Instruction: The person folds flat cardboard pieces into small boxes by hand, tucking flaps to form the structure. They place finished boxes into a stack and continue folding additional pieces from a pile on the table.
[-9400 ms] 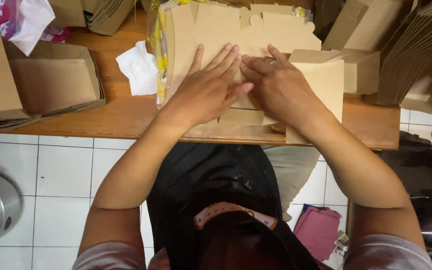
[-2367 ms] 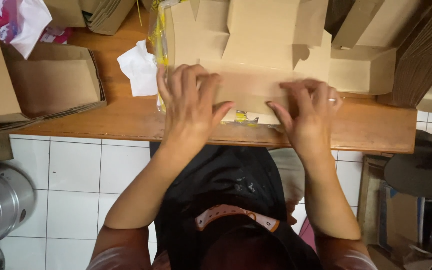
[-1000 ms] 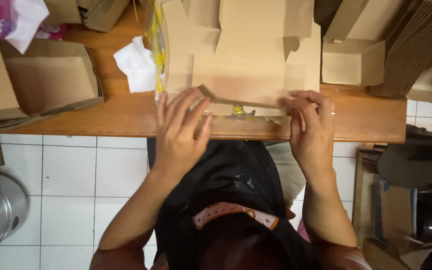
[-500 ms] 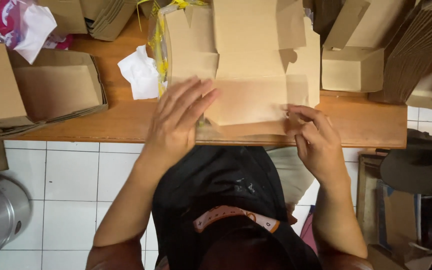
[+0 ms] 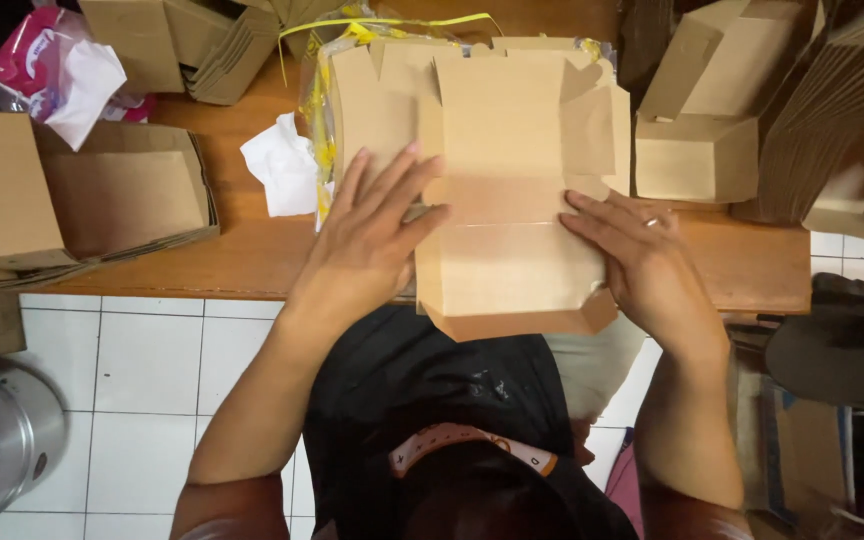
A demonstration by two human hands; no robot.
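Cardboard box blank (image 5: 512, 250) lies partly folded at the near edge of the wooden table (image 5: 252, 250), on a stack of flat blanks (image 5: 382, 100). My left hand (image 5: 372, 240) presses flat, fingers spread, on its left side. My right hand (image 5: 642, 260) presses open-palmed against its right side. Neither hand grips. Finished box (image 5: 697, 155) sits just beyond my right hand.

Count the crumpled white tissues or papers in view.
2: one crumpled white tissue on the wooden table left of the flat cardboard stack; another at far upper left. More may be hidden.
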